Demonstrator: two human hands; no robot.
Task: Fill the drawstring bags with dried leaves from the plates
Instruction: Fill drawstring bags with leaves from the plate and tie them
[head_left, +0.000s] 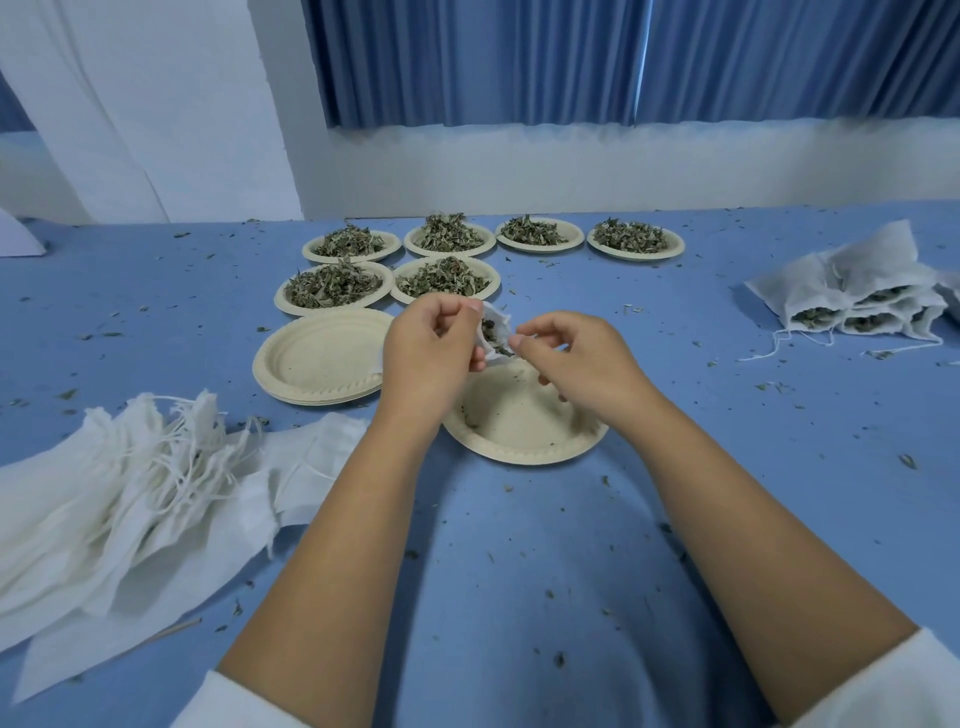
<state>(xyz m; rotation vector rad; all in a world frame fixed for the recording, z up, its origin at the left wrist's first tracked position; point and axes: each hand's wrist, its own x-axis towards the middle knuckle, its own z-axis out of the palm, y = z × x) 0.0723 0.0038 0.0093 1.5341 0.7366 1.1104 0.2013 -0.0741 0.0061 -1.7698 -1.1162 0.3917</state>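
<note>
My left hand (434, 345) grips a small white drawstring bag (493, 332) at its mouth, with dried leaves showing inside. My right hand (574, 358) pinches the bag's other rim, fingers curled. Both hands hover over a nearly bare paper plate (524, 431) that holds a few leaf crumbs. Beyond them stand several paper plates heaped with dried leaves (335, 286), in two rows. The lower part of the bag is hidden behind my left hand.
A stack of bare paper plates (317, 358) sits left of my hands. Flat unfilled bags (135, 499) with loose strings lie at the near left. Filled bags (862, 296) are piled at the far right. Leaf crumbs litter the blue tabletop (519, 571).
</note>
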